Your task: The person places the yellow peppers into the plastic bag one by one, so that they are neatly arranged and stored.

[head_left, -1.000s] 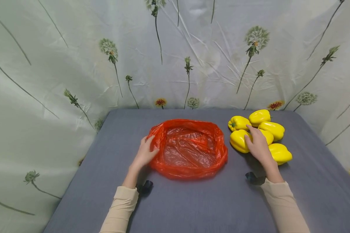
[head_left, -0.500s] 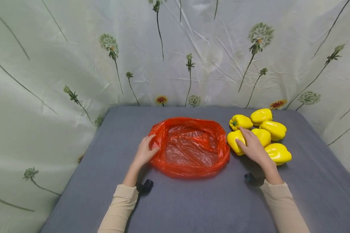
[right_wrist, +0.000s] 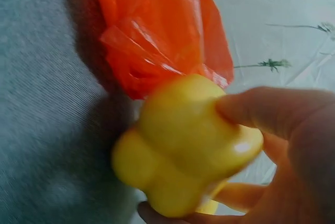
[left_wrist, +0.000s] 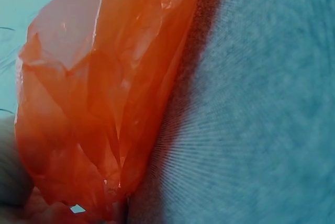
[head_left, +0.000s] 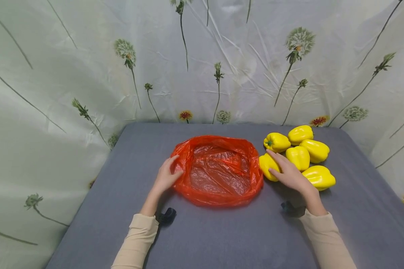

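Observation:
In the head view, a red plastic bag [head_left: 219, 200] lies with its mouth spread wide and its rim folded back. My left hand [head_left: 165, 179] holds its left side, thumb and fingers at the rim; in the left wrist view the thin film of the bag [left_wrist: 110, 114] gathers towards that hand. My right hand [head_left: 289, 175] grips a yellow bell pepper [head_left: 268, 167] right beside the bag's right edge. The right wrist view shows the lobed end of this pepper [right_wrist: 183, 135], thumb on one side and fingers on the other.
Several more yellow bell peppers [head_left: 297, 157] sit in a cluster to the right, behind and beside my right hand. The table [head_left: 229, 239] has a grey cloth. A curtain with dandelion print [head_left: 195, 89] hangs behind and at the sides.
My right hand has taken hold of the front-left bell pepper and moved it left from the cluster up to the bag. My left hand has stayed at the bag's left side.

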`<action>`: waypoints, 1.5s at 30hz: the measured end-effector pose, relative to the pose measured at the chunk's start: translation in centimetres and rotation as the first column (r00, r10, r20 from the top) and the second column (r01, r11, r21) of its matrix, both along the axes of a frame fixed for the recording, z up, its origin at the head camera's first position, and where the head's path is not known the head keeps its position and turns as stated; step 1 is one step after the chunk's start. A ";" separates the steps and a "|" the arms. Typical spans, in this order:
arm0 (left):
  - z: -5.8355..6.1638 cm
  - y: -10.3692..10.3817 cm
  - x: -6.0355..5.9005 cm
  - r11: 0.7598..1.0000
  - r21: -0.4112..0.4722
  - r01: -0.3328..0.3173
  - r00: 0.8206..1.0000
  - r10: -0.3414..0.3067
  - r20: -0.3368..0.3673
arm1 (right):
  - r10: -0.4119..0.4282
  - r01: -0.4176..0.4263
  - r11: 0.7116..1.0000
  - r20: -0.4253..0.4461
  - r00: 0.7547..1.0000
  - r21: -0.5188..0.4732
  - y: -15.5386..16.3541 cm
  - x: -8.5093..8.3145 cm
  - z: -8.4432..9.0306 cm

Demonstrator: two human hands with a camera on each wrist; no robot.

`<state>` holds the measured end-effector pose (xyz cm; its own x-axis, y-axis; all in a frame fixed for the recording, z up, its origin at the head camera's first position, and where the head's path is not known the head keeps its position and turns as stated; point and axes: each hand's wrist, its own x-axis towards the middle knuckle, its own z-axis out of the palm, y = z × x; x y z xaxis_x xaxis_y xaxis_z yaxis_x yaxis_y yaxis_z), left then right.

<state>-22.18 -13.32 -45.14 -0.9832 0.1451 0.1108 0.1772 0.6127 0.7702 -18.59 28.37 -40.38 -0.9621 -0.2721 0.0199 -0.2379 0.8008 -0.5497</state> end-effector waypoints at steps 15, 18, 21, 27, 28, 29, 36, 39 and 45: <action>-0.5 -0.2 0.2 1.000 0.031 0.001 0.999 0.000 -0.033 | -0.040 0.038 0.999 -0.096 0.995 -0.032 0.2 0.3 1.4; -0.4 -0.2 0.2 1.000 0.024 0.000 1.000 0.000 -0.018 | -0.081 0.076 0.996 -0.110 0.991 -0.055 0.2 0.3 1.4; -0.3 -0.2 0.2 1.000 0.022 0.003 1.000 -0.003 -0.012 | -0.123 0.112 0.989 -0.124 0.985 -0.093 0.1 0.4 1.5; -0.3 -0.2 0.2 1.000 0.009 -0.001 1.000 0.001 -0.026 | -0.192 0.154 0.974 -0.246 0.950 -0.166 -0.5 0.0 1.7; -0.3 -0.2 0.2 1.000 0.011 -0.003 1.000 0.003 -0.029 | -0.202 0.159 0.972 -0.265 0.943 -0.174 -0.6 -0.1 1.6; -0.3 -0.2 0.2 1.000 0.013 -0.004 0.999 0.004 -0.032 | -0.211 0.165 0.970 -0.281 0.936 -0.179 -0.7 -0.2 1.6; -0.2 0.0 0.2 1.000 0.024 -0.009 1.000 0.010 -0.027 | -0.232 0.160 0.955 -0.292 0.928 -0.249 -1.8 -0.5 1.2; -0.3 0.1 0.2 1.000 0.021 -0.005 1.000 0.006 -0.010 | -0.226 0.147 0.948 -0.268 0.937 -0.283 -2.6 -0.5 1.0; -0.5 0.1 0.1 1.000 0.018 0.014 1.000 -0.014 -0.027 | -0.190 0.121 0.943 -0.203 0.961 -0.310 -4.5 -0.4 0.4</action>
